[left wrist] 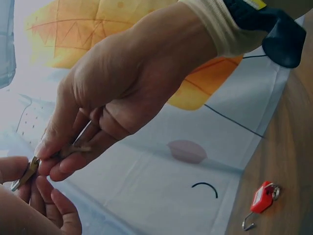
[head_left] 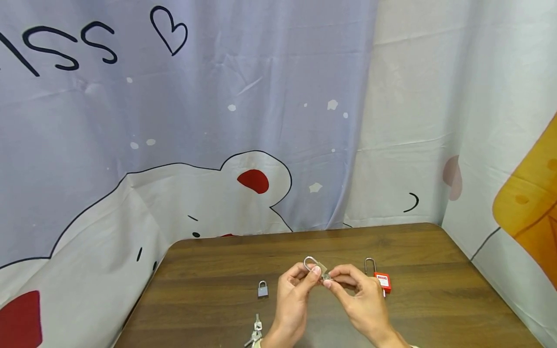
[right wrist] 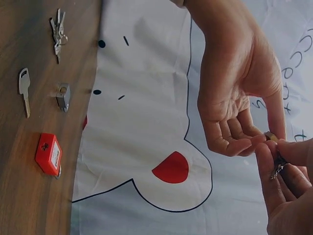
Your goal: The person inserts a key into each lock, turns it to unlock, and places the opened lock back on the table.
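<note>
My left hand [head_left: 292, 299] pinches a brass padlock [head_left: 322, 267] by its body, its silver shackle pointing up and to the left. Close against it, my right hand [head_left: 363, 299] pinches a small key at the padlock's lower end. In the right wrist view, part of the padlock [right wrist: 270, 136] shows between the fingertips, and a small metal ring or chain [right wrist: 277, 171] hangs from the right hand's grip. The left wrist view shows the padlock's edge [left wrist: 32, 169] between both hands. Fingers hide whether the key is inside the keyhole.
On the wooden table [head_left: 209, 270] stand a small grey padlock [head_left: 262, 290] and, to the right, a red padlock [head_left: 383, 282] with a long shackle. A bunch of keys [head_left: 256, 331] lies near my left wrist. A single key [right wrist: 24, 92] also lies there. Printed curtains [head_left: 261, 96] hang behind.
</note>
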The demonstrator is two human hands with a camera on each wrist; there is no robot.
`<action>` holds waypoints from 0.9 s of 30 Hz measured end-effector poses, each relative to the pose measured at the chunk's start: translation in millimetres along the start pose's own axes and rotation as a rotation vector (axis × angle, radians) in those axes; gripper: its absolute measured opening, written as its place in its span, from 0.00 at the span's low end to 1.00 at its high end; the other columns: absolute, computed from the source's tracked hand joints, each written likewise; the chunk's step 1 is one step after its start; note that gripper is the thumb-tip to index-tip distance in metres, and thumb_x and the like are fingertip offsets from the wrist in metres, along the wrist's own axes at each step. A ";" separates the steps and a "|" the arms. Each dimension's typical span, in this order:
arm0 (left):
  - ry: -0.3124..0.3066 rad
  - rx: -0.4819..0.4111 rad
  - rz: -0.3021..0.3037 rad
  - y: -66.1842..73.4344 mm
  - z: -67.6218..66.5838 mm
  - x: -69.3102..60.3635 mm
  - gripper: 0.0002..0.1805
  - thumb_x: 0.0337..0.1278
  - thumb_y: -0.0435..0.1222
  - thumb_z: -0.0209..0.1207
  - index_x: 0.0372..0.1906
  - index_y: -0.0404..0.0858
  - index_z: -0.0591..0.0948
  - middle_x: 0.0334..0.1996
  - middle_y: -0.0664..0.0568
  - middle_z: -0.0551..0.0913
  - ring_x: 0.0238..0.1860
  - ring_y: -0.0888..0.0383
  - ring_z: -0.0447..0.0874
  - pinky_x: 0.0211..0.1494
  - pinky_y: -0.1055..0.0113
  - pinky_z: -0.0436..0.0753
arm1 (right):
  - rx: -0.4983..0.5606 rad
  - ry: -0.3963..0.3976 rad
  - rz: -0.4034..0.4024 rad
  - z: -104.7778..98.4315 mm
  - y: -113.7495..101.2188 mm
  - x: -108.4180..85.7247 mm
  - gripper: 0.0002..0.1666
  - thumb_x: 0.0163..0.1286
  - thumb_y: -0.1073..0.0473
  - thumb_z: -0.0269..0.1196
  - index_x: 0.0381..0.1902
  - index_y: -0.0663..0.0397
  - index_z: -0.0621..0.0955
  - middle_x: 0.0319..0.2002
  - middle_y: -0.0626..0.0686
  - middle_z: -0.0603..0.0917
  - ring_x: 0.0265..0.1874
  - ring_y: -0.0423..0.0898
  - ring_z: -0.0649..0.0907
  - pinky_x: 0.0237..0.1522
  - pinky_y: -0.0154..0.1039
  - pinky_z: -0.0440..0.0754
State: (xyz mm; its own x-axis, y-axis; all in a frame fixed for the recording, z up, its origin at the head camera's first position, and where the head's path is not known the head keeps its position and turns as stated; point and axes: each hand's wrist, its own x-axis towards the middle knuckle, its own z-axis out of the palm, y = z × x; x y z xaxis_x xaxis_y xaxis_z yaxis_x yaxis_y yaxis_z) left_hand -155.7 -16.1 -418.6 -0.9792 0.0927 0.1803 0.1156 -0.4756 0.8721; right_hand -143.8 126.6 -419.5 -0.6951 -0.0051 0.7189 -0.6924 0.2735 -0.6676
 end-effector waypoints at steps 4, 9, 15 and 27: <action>0.005 0.020 -0.003 1.5 -2.9 1.0 0.04 0.60 0.31 0.62 0.34 0.43 0.82 0.35 0.58 0.83 0.37 0.65 0.80 0.47 0.71 0.80 | -0.002 -0.066 0.090 0.6 -0.6 0.3 0.09 0.60 0.68 0.69 0.38 0.54 0.82 0.28 0.49 0.89 0.30 0.34 0.87 0.37 0.29 0.85; 0.015 0.058 -0.006 1.5 -2.9 0.9 0.03 0.57 0.32 0.65 0.34 0.43 0.82 0.37 0.58 0.81 0.41 0.64 0.78 0.51 0.70 0.79 | -0.025 -0.163 0.113 -0.6 1.9 -0.4 0.03 0.68 0.65 0.63 0.35 0.52 0.83 0.25 0.45 0.86 0.26 0.34 0.85 0.33 0.33 0.86; -0.010 0.079 0.009 0.6 -3.7 1.0 0.05 0.56 0.30 0.65 0.36 0.42 0.82 0.35 0.58 0.82 0.37 0.65 0.79 0.48 0.71 0.79 | 0.013 -0.174 0.074 -2.4 0.4 -0.4 0.09 0.71 0.68 0.58 0.34 0.50 0.83 0.23 0.44 0.85 0.24 0.36 0.84 0.30 0.34 0.85; -0.043 0.164 0.050 -1.3 -3.6 0.9 0.15 0.54 0.30 0.66 0.43 0.23 0.79 0.33 0.61 0.85 0.38 0.64 0.81 0.49 0.68 0.80 | 0.099 -0.169 0.033 -4.3 3.4 -0.2 0.15 0.73 0.73 0.52 0.33 0.51 0.81 0.23 0.50 0.83 0.22 0.40 0.81 0.27 0.34 0.81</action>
State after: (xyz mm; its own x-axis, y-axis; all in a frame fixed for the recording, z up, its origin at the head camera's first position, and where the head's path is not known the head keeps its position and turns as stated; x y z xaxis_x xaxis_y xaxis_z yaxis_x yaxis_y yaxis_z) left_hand -157.3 -18.6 -421.3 -0.9639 0.1115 0.2416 0.1930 -0.3321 0.9233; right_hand -145.2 131.7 -421.1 -0.7348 -0.1613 0.6588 -0.6783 0.1799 -0.7125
